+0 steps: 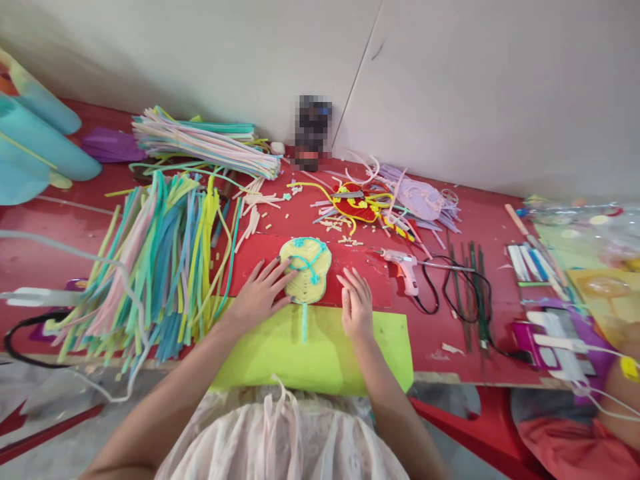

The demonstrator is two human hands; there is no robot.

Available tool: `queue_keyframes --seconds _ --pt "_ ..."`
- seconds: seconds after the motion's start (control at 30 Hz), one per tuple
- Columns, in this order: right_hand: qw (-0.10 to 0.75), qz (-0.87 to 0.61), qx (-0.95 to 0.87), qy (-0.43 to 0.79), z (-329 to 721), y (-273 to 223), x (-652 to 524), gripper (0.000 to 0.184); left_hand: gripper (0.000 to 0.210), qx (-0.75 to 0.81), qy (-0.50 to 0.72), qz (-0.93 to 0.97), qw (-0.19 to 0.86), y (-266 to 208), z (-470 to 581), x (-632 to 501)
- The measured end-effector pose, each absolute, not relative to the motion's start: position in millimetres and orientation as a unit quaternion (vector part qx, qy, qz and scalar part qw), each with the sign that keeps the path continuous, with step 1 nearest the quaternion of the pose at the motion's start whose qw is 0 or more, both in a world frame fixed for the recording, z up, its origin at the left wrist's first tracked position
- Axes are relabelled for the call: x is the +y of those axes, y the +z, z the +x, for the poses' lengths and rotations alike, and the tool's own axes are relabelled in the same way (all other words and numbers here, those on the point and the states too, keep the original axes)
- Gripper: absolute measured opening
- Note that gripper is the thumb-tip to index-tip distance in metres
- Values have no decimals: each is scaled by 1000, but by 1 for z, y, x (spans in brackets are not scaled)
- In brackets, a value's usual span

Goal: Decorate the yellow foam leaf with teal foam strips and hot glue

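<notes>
A pale yellow pipe-cleaner shape (313, 283) with turquoise curls lies on the table, and a turquoise stem (305, 324) runs down from it over a lime-green sheet (280, 363). My left hand (263, 290) lies flat with fingers spread, its fingertips touching the shape's left edge. To the right of the shape, apart from it, my right hand (357, 301) rests on its side near the green sheet's top edge, fingers stretched out, holding nothing. A pink hot glue gun (406, 270) lies on the table right of that hand.
Loose pipe cleaners (165, 267) make a large heap at left, with a bundle (210, 143) behind. A red and yellow piece (357, 203) and a lilac piece (420, 197) lie at the back. Dark green stems (470, 293), a cord and a power strip (555, 340) are at right, beside another person's arm (623, 380).
</notes>
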State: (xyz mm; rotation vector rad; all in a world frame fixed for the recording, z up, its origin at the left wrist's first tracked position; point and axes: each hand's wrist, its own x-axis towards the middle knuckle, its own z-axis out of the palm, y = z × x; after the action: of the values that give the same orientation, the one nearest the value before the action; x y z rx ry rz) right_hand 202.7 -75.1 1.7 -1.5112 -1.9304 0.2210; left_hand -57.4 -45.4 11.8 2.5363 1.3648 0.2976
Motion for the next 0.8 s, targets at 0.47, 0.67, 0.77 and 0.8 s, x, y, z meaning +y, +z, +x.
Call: queue_keyframes --seconds 0.47,0.67,0.77,0.8 --pt "333 -572 -744 96 200 1 -70 37 56 469 113 865 137 14 -57 -47" --pt "300 -554 -771 94 202 14 -40 38 45 473 157 850 170 24 -58 -37" --pt "271 -536 -795 89 200 19 -26 40 36 491 200 828 184 28 -56 -21" --pt "261 -527 -804 91 199 20 -22 41 32 497 211 821 188 27 -55 -14"
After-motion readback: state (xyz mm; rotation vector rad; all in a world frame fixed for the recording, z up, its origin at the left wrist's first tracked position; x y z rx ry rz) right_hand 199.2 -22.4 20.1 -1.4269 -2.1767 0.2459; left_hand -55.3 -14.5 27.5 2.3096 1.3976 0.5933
